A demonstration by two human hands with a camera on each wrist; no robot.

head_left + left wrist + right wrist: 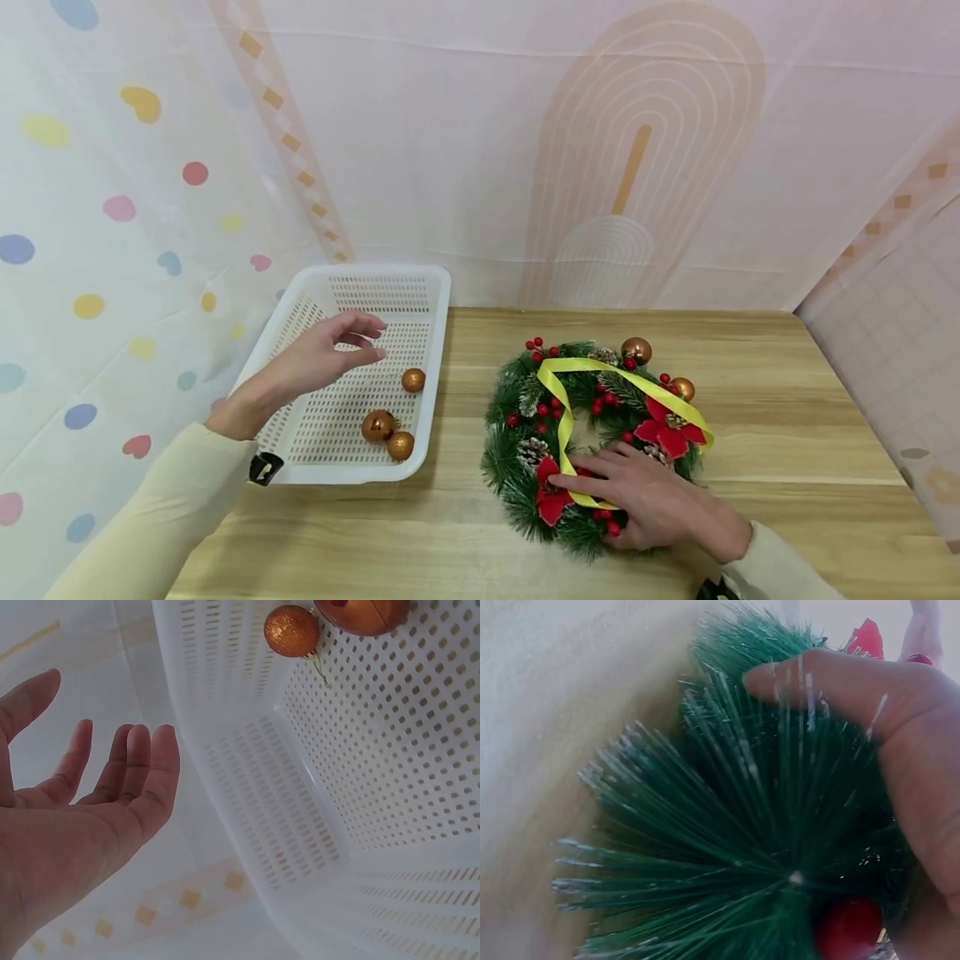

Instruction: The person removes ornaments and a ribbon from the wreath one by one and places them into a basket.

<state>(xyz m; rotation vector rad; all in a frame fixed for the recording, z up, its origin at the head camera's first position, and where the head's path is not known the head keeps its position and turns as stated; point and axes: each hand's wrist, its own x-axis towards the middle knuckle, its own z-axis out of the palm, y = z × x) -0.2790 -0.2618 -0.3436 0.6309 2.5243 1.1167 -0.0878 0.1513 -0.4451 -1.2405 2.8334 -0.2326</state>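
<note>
On the table lies a green Christmas wreath (510, 479) with red berries, pinecones and red poinsettia flowers. A yellow ribbon (558, 366) is draped loosely across it. My right hand (648, 496) grips the near right part of the wreath, fingers over its top and thumb at the outer side among the needles (727, 787). Over the white basket (442, 333) my left hand (322, 354) hovers with nothing in it, fingers loosely bent. Inside the basket are a shiny copper bauble (378, 425) and two glittery ones, a near one (401, 446) and a farther one (413, 380).
Two more copper baubles sit at the wreath's far right side, one at the back (636, 351) and one lower (683, 388). The wooden table (465, 533) meets a patterned cloth backdrop (480, 167) behind and on both sides.
</note>
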